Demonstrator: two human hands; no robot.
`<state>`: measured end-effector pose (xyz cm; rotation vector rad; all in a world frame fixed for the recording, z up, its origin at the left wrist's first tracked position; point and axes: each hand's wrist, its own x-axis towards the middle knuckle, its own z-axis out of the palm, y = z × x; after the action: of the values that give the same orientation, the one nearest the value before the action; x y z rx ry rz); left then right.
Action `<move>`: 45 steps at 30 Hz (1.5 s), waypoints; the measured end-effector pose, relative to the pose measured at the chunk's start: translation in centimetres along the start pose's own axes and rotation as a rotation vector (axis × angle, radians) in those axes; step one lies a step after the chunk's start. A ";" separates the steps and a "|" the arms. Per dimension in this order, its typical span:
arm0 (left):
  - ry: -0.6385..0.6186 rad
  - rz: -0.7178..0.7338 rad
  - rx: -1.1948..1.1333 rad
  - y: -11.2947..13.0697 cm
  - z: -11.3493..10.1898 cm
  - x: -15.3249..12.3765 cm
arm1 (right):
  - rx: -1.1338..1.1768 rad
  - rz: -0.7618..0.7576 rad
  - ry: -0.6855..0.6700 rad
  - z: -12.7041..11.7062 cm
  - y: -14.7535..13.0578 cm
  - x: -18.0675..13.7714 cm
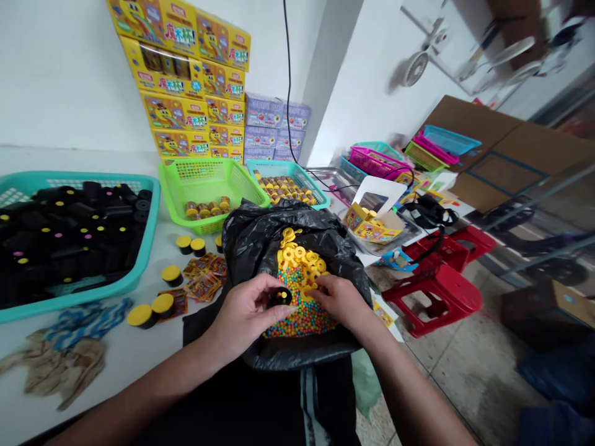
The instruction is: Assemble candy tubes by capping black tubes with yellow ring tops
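White wall (60,74) and white table (153,347) stand behind one big black bag (288,356). One small black cup (279,297) sits between the left hand's (246,313) thumb and fingers, over the bag's little colored balls (297,322). The right hand (341,300) is just beside it, apart from the left, fingers bent and pointing in at the yellow rings (300,254). Its fingertips are hard to see, so I can't tell if it grips one. Both arms reach forward. Six pots with yellow lids (171,275) stand on the table, near three baskets: teal (149,229), green (218,179) and light blue (292,170).
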<state>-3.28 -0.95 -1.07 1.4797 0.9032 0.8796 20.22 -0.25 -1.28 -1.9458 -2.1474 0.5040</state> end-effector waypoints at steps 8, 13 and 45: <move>0.000 0.013 -0.004 -0.2 0.0 0.1 | 0.179 0.025 0.167 0.2 -0.1 0.6; -0.011 -0.009 -0.024 0.2 0.0 0.2 | 0.521 0.084 0.274 -1.0 -1.5 -0.7; 0.003 0.119 -0.090 0.5 0.2 -0.1 | 0.520 -0.504 0.358 -0.8 -7.3 -5.1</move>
<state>-3.09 -1.13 -0.60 1.4658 0.7743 0.9970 14.32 -5.71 2.63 -1.0783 -1.9212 0.5038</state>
